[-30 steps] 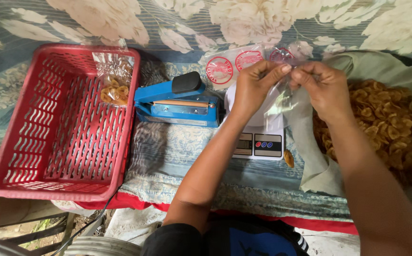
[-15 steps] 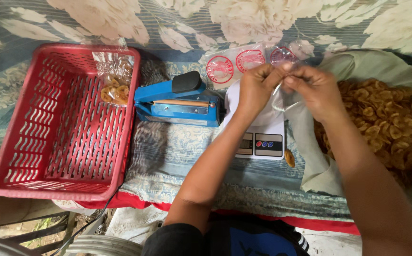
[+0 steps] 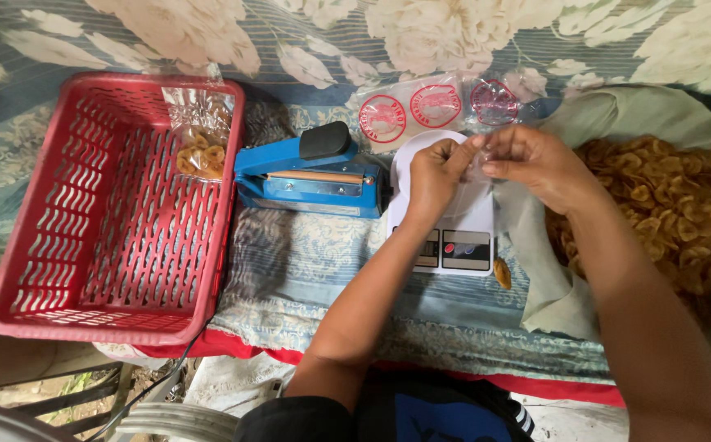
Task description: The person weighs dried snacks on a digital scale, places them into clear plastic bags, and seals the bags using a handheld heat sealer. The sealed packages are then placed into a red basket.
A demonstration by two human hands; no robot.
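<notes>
**A:** Both hands have closed in since a second ago. Our left hand (image 3: pixel 436 173) and right hand (image 3: pixel 535 164) now meet fingertip to fingertip, upper centre of frame, over the white scale (image 3: pixel 454 237). Nothing else has shifted.

**B:** Grip state?

**A:** Both pinched tight, thumb against forefinger, on a small clear plastic bag (image 3: pixel 477 160). Film is near invisible against the white platter, so we can't tell for sure whether its mouth is parted yet.

**B:** Bag position relative to the grip?

**A:** Top edge sits right between the two pinches; what little we can make out hangs below the fingertips, just above the platter. Looks empty.

**B:** Doing it well?

**A:** We'd judge it comes down to rubbing the two layers apart with the thumbs, not pulling sideways. Thin film stretches or tears. Keep it over the scale, each pinch on one layer only.

**B:** Surroundings?

**A:** Pile of fried chips (image 3: pixel 666 213) on a cloth at right, just beside our right wrist. Blue heat sealer (image 3: pixel 310 176) left of the scale. Red basket (image 3: pixel 110 205) far left, one filled bag (image 3: pixel 200 135) leaning in its top right corner. Spare printed bags (image 3: pixel 437 106) lie above the scale.
</notes>
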